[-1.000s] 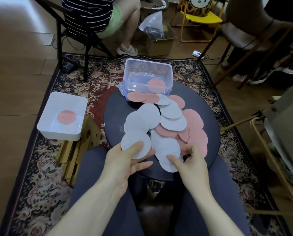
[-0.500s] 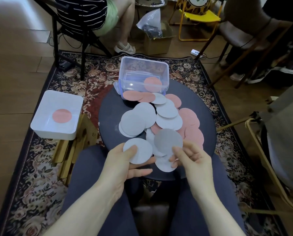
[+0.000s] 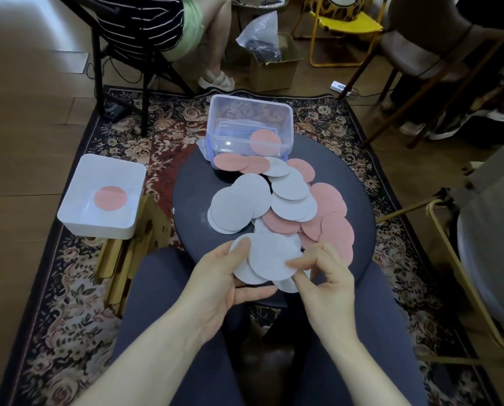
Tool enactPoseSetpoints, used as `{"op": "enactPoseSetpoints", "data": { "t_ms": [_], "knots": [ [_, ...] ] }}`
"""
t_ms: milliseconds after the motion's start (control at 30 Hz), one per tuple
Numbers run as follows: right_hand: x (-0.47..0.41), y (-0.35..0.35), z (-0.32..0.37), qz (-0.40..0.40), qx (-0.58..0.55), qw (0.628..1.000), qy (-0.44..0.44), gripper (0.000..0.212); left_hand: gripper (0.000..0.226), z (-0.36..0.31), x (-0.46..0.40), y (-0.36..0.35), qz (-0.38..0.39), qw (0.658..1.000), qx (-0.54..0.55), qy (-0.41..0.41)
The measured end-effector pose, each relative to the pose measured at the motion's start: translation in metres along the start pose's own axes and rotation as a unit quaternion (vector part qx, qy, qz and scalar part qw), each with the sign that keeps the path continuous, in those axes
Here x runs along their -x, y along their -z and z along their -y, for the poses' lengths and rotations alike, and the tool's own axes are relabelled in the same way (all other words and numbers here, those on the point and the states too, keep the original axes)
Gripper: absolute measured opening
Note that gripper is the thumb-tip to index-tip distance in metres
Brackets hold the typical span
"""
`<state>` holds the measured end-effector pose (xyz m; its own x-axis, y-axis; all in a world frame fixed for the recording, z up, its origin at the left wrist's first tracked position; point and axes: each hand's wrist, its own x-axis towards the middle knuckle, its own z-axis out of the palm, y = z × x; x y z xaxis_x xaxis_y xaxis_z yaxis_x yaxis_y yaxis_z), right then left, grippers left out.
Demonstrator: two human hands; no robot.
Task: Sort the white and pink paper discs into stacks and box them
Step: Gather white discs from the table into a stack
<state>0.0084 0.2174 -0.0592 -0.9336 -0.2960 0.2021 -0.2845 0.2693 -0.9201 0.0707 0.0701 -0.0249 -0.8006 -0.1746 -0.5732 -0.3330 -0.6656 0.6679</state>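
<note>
Flowery rug [image 3: 69, 303] underneath, white tray [image 3: 78, 183] at nine o'clock with one pink disc [image 3: 110, 198] inside. Round dark stool [image 3: 192, 186] in the middle, messy pile of white discs [image 3: 239, 203] and pink discs [image 3: 332, 221] on top, clear box [image 3: 249, 127] at twelve o'clock. Left hand [image 3: 218, 285] pinching white discs by thumb at six o'clock, right hand [image 3: 324, 285] with curled fingers pinching a top white disc [image 3: 274, 253].

Floral rug [image 3: 69, 303] on wood floor [image 3: 19, 118] — chairs [image 3: 344, 24] behind
</note>
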Motion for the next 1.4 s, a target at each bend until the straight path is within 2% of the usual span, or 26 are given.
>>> {"op": "enactPoseSetpoints", "data": {
  "t_ms": [133,267,333,400,500,667,833,1000,1100,1200,1267,1400],
  "knots": [
    [0.002,0.006,-0.001,0.036,0.034,0.999,0.021,0.032,0.017,0.005,-0.002,0.001,-0.066,0.997,-0.008,-0.027],
    [0.004,0.016,-0.010,0.026,0.146,0.980,-0.136,0.031,0.014,0.008,-0.008,0.010,-0.162,0.985,0.054,-0.036],
    [0.006,0.021,-0.011,0.040,0.218,0.959,-0.177,0.042,0.015,0.008,-0.010,0.013,-0.181,0.980,0.074,-0.042],
    [0.008,0.020,-0.007,0.068,0.266,0.945,-0.180,0.057,0.015,0.007,-0.012,0.014,-0.188,0.978,0.081,-0.044],
    [0.010,0.016,-0.002,0.082,0.295,0.937,-0.169,0.058,0.015,0.007,-0.013,0.014,-0.184,0.979,0.076,-0.042],
    [0.007,0.016,0.003,0.067,0.236,0.941,-0.233,0.045,0.016,0.009,-0.013,0.015,-0.175,0.981,0.077,-0.034],
    [0.000,0.020,-0.002,0.043,0.112,0.945,-0.304,0.024,0.020,0.009,-0.013,0.017,-0.168,0.983,0.074,-0.031],
    [0.006,0.034,-0.006,0.023,0.095,0.953,-0.286,0.012,0.019,0.009,-0.013,0.016,-0.169,0.983,0.068,-0.022],
    [0.006,0.038,-0.002,-0.007,0.044,0.965,-0.257,0.015,0.017,0.010,-0.014,0.016,-0.169,0.983,0.069,-0.018],
    [0.003,0.030,0.005,0.028,-0.036,0.958,-0.283,0.017,0.017,0.011,-0.013,0.015,-0.160,0.985,0.062,-0.012],
    [0.000,0.020,0.008,0.055,-0.050,0.953,-0.295,0.019,0.017,0.011,-0.013,0.014,-0.141,0.988,0.057,-0.003],
    [-0.006,0.002,0.011,0.056,-0.059,0.952,-0.295,0.025,0.015,0.011,-0.010,0.012,-0.096,0.995,0.036,0.005]
  ]
}}
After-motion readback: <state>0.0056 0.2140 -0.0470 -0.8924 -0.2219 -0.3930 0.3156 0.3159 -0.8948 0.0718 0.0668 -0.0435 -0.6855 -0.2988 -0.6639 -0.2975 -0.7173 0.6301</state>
